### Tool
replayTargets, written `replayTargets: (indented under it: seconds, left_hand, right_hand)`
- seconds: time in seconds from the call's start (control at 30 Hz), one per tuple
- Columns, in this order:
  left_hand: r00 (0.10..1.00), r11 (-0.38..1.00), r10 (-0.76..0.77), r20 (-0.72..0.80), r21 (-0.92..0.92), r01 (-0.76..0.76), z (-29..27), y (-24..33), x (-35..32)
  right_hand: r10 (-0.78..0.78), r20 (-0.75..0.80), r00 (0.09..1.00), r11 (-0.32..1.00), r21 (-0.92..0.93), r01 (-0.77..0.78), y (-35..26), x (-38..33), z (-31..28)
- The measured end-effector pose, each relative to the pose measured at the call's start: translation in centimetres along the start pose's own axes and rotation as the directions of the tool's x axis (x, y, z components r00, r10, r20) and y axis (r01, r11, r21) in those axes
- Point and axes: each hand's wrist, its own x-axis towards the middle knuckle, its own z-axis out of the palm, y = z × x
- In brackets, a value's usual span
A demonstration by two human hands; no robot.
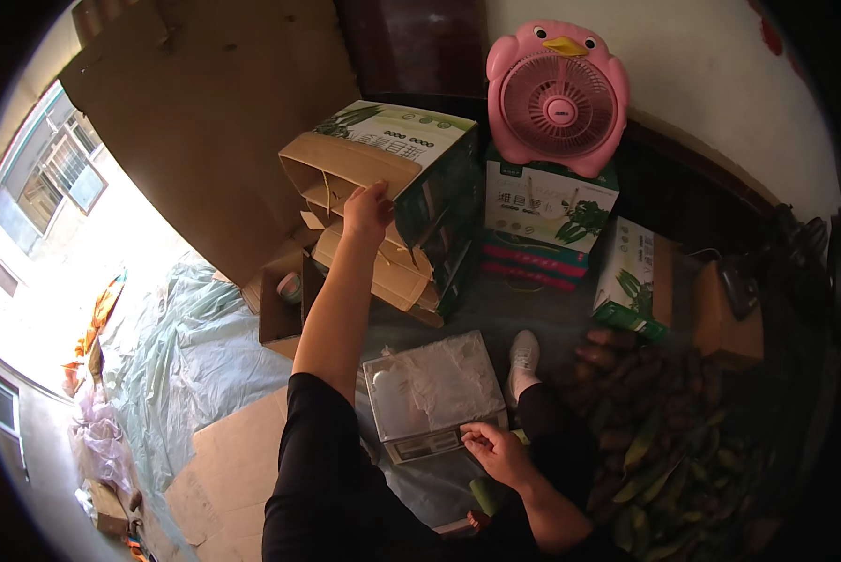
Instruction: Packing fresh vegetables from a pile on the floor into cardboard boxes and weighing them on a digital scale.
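My left hand (369, 212) reaches forward, its fingers closed on the flap of an open cardboard box (420, 131) printed white and green. This box lies with its opening toward me, on top of a similar box (383, 272) with its flaps out. Below, a weighing scale (434, 386) stands on the floor, its tray covered in clear, wrinkled plastic. By the scale's front panel is my right hand (501, 455), thumb and forefinger slightly apart, with nothing visible in it. Whether it touches the panel I cannot tell.
A pink bird-shaped fan (559, 112) sits on a white-and-green carton (547, 208). Another carton (626, 276) stands right of it. Brown tubers and green pods (645, 450) lie heaped at right. Plastic sheeting (191, 342) and flat cardboard (228, 478) cover the floor at left.
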Motion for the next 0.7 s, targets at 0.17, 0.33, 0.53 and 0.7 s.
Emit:
replayTargets:
  seconds: [0.17,0.33,0.53,0.7]
  left_hand:
    - [0.991,0.958,0.104,0.086,0.258,-0.123,-1.6,1.4,-12.3]
    - [0.96,0.79,0.124,0.25,0.56,-0.248,-7.4,4.6,-25.0]
    - [0.926,0.11,0.133,0.354,0.923,-0.369,-11.6,7.2,-29.9]
    - [0.863,-0.117,-0.012,0.504,0.857,-0.502,-12.2,4.2,-32.8]
  right_hand:
    - [-0.02,-0.042,0.999,0.999,0.049,0.022,0.2,-0.7,-0.7]
    - [-0.139,-0.204,0.969,0.966,0.187,0.178,-3.2,-1.2,-2.1]
    - [-0.33,-0.317,0.889,0.942,-0.053,0.331,-6.7,-0.2,-4.2]
    - [-0.376,-0.38,0.845,0.91,-0.321,0.26,-6.8,1.2,-4.5]
